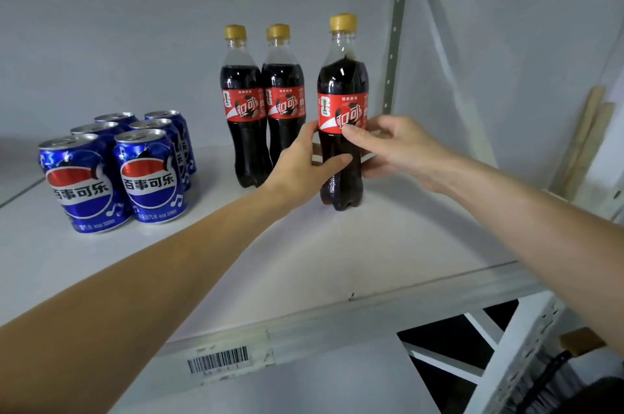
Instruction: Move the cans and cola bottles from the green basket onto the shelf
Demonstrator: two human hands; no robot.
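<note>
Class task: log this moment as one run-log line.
left hand: on front cola bottle | right hand: on same bottle | bottle: upright on shelf | cans: shelved left

Upright cola bottles (266, 102), cans (118, 167) on shelf (304, 261)

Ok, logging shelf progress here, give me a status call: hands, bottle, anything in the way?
Left hand and right hand: both grip on front cola bottle, upright on shelf. Blue cans left, clear of it. Nothing blocking.
</note>
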